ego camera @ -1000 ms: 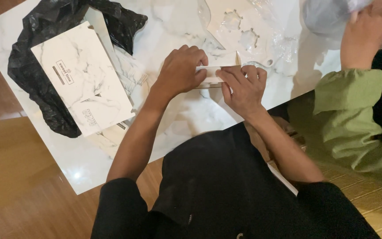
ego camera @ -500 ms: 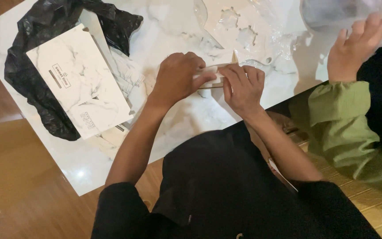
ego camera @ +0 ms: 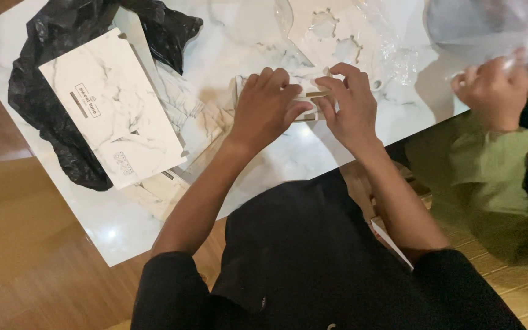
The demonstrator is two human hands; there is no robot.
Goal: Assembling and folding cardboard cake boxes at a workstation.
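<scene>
My left hand [ego camera: 265, 107] and my right hand [ego camera: 352, 104] meet over the white marble table [ego camera: 239, 36]. Both pinch a small flat pale wooden piece [ego camera: 314, 96] between fingertips and thumbs; most of it is hidden under my fingers. A little beyond my right hand lies a white sheet with shaped cut-outs [ego camera: 331, 30] under clear plastic wrap [ego camera: 392, 43].
A white marble-patterned box [ego camera: 114, 110] lies on a black plastic bag [ego camera: 44, 122] at the left, with paper sheets [ego camera: 184, 116] beside it. At the right another person's hand [ego camera: 490, 91], in a green sleeve [ego camera: 490, 171], holds a clear plastic bag [ego camera: 484, 27]. Wooden floor surrounds the table.
My hands stay together on the small piece, with the fingers shifted slightly. The other person's hand has dropped lower at the right edge of the table.
</scene>
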